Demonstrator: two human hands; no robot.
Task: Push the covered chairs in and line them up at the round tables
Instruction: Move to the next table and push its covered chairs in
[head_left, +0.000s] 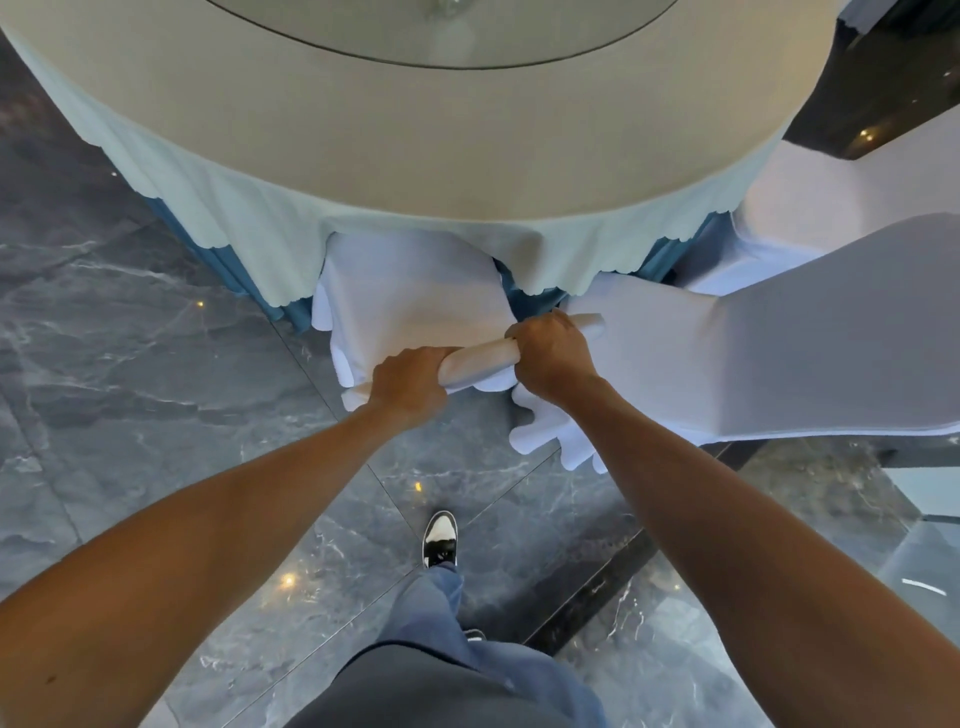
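Note:
A chair in a white cover stands in front of me, its seat tucked under the edge of the round table, which wears a pale cloth over a blue skirt. My left hand and my right hand both grip the top of the chair's back, left hand near its left end, right hand near its right end. A second white-covered chair stands close on the right, angled, its back nearly touching my right hand.
A third covered chair sits further round the table at the right. A glass turntable lies on the table top. The floor is glossy grey marble; my foot stands just behind the chair.

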